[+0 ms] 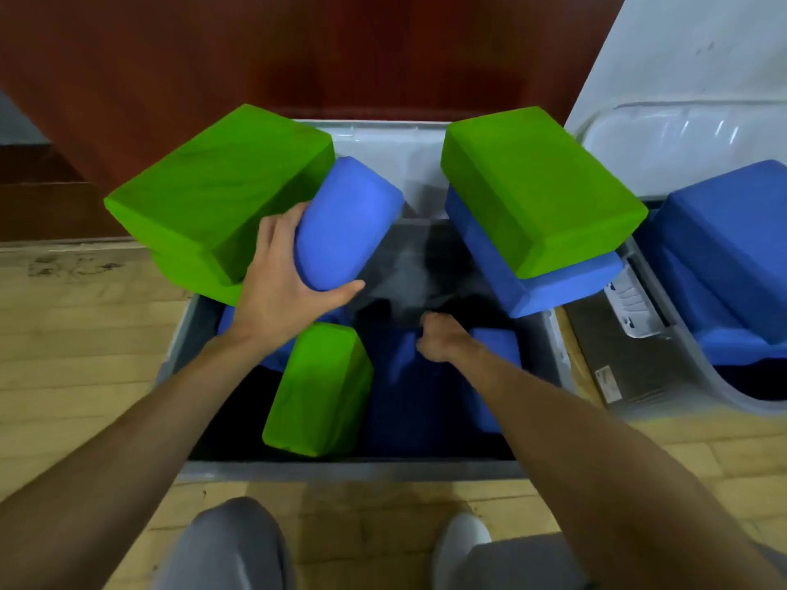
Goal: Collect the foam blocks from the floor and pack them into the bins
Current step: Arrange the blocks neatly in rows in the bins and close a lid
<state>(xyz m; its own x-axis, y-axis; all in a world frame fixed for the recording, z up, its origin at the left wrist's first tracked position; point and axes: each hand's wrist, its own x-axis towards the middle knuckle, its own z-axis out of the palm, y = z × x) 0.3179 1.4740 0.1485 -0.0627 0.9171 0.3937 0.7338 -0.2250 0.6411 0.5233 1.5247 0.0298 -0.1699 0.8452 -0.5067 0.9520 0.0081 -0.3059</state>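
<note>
Blue block point(347, 219) held, right hand point(438, 339) half-hidden

No legible text. White label point(608, 384) on cardboard sheet point(634, 355), 3 o'clock of grey bin point(349, 468): print too blurred.

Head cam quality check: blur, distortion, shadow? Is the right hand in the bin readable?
Head view: soft overall, wide-angle bowing at the edges; bin interior in deep shadow, so the grip of the right hand is unclear; left hand gripping the blue block is well lit; glare streaks on the second bin.
</note>
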